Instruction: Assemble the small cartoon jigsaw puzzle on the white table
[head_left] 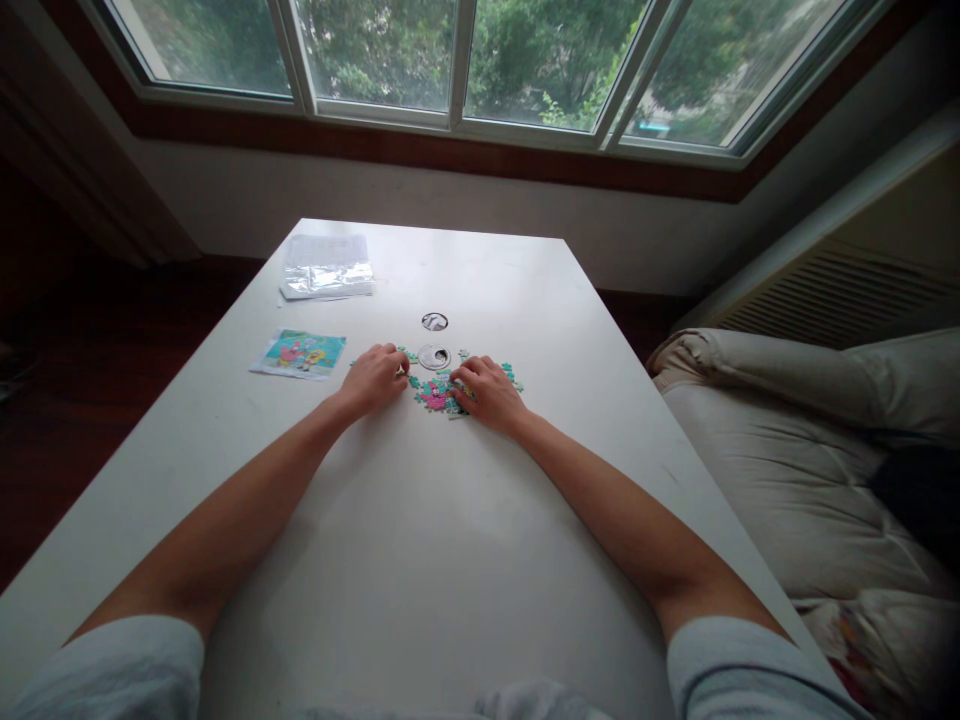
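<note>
Puzzle pieces [433, 394], teal, pink and yellow, lie on a white table [450, 560] at the centre of the frame, and through the head camera I see them between two bare hands. Their scatter runs mostly side to side across the view, with a partly joined patch low in the middle. The right hand [491, 393] is nearer: its bent fingers reach over the right side of that patch and hide part of it. The left hand [374, 378] is curled just beyond the patch's left edge, its thumb and fingertips drawn close together. I cannot tell whether either hand pinches a piece. Two round discs [433, 357] sit just above the patch, one above the other. A picture card [303, 354] lies left of centre, with a clear packet [327, 266] farther up, toward the upper left.
</note>
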